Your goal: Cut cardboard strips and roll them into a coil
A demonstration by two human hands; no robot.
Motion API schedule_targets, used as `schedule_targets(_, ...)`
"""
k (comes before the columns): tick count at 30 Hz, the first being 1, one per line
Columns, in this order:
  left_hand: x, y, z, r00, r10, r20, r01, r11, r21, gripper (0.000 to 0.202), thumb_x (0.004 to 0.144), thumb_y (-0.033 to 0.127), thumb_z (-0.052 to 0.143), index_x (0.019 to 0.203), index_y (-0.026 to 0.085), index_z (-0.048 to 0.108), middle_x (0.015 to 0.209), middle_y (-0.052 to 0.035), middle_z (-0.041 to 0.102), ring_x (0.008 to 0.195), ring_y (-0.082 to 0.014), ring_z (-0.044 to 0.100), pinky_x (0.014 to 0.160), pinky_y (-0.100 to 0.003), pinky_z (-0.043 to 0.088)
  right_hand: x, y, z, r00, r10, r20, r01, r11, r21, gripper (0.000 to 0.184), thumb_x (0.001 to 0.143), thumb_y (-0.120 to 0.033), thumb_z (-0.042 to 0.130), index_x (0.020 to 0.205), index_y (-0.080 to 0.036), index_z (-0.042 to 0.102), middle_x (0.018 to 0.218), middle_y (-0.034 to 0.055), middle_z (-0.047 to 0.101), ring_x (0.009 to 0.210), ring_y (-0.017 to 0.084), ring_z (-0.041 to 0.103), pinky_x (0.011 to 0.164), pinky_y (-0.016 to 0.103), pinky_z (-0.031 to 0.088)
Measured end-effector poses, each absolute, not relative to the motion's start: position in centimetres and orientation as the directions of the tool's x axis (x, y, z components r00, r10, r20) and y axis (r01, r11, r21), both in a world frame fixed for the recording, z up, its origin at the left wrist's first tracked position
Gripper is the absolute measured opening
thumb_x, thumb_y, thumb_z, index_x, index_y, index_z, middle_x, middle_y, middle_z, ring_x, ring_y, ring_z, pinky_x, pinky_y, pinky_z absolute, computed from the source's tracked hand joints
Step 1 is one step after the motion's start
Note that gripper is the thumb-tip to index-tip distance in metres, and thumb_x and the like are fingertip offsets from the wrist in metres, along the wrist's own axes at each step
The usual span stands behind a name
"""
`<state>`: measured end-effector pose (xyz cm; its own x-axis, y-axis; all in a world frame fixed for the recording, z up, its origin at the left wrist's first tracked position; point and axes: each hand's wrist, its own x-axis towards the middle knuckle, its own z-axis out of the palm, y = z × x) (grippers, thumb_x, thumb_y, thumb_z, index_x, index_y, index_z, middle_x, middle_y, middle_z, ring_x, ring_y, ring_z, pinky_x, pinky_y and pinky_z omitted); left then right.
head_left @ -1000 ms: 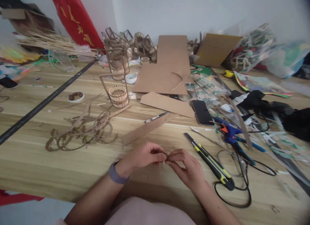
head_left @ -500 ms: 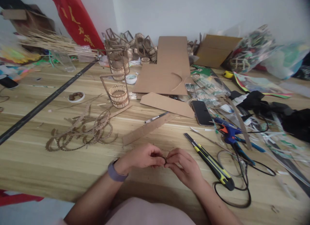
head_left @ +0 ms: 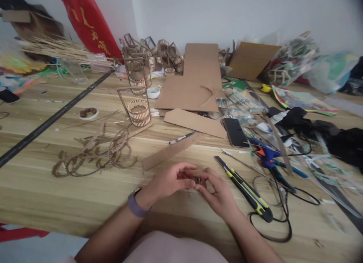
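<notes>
My left hand (head_left: 174,181), with a purple band at the wrist, and my right hand (head_left: 217,189) meet low over the wooden table. Between their fingertips is a small dark brown curled strip (head_left: 197,180), mostly covered by the fingers. Both hands are closed on it. Just beyond them lies a flat cardboard strip (head_left: 170,152). Right of my right hand rests a yellow-and-black utility knife (head_left: 245,189). To the left sits a tangle of curled brown strips with notched edges (head_left: 99,153). A small slatted basket with a tall handle (head_left: 138,113) stands farther back.
A blue glue gun (head_left: 268,155) with its cord lies at right, near a black phone (head_left: 236,132). Large cardboard sheets (head_left: 188,93) and more small baskets (head_left: 167,55) are at the back. A black metal bar (head_left: 56,113) crosses the left side. Plastic bags crowd the far right.
My right hand's fingers have shifted their hold, closing nearer the left fingertips. The small strip has turned and shows a little more between them. The objects on the table stay put.
</notes>
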<state>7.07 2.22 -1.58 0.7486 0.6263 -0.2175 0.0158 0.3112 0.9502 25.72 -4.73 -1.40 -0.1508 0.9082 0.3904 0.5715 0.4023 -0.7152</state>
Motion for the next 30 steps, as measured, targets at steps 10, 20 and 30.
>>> schedule_targets(10,7.8,1.4,-1.5,0.724,0.655,-0.215,-0.11,0.418,0.902,0.051,0.071,0.048,0.083,0.112,0.018,0.076,0.1,-0.008,0.077,0.082,-0.0187,0.067,0.081,-0.032,0.051,25.7,-4.7,-1.4,-0.019,0.914,0.405,0.561,0.345,-0.753,0.037,0.09,-0.057,0.06,0.082,-0.022,0.067,0.062,-0.0018,0.058,0.058,0.014,0.058,0.057,0.026,0.047)
schedule_targets(20,8.6,0.9,-1.1,0.586,0.774,-0.24,-0.173,0.409,0.896,0.037,0.064,0.035,0.086,0.095,0.017,0.077,0.092,-0.0056,0.075,0.086,-0.0192,0.067,0.081,-0.031,0.051,25.4,-4.8,-1.9,0.079,0.856,0.511,0.469,0.421,-0.777,0.005,0.088,-0.026,0.07,0.086,-0.025,0.065,0.08,0.0002,0.068,0.075,0.016,0.066,0.068,0.028,0.053)
schedule_targets(30,8.6,0.2,-1.6,0.526,0.84,-0.136,-0.067,0.2,0.977,0.037,0.077,0.036,0.076,0.107,0.015,0.073,0.096,-0.0075,0.075,0.087,-0.0195,0.067,0.078,-0.03,0.052,25.1,-5.1,-1.9,0.115,0.86,0.497,0.467,0.394,-0.791,0.01,0.088,-0.019,0.067,0.082,-0.025,0.063,0.083,0.0006,0.067,0.078,0.015,0.066,0.069,0.028,0.053)
